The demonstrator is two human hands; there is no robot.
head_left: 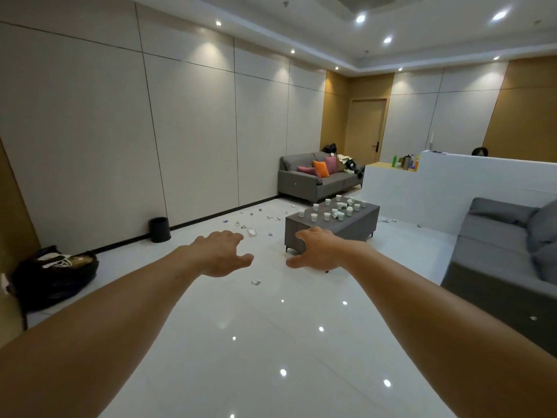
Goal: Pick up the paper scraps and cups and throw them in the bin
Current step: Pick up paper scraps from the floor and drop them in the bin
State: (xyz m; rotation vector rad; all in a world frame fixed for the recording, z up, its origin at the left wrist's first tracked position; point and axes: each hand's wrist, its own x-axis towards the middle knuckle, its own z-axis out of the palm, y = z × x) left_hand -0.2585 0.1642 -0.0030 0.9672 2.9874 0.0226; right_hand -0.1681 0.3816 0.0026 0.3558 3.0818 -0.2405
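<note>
Fingers [236,236] on left hand [221,254] and right hand [319,251] spread loosely, empty.

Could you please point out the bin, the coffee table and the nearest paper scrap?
bin [159,230], head view, side wall.
coffee table [346,229], head view, long side.
nearest paper scrap [256,282], head view, its middle.

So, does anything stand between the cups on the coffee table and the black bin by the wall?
Only paper scraps on the floor between the cups and the bin; nothing larger shows.
</note>
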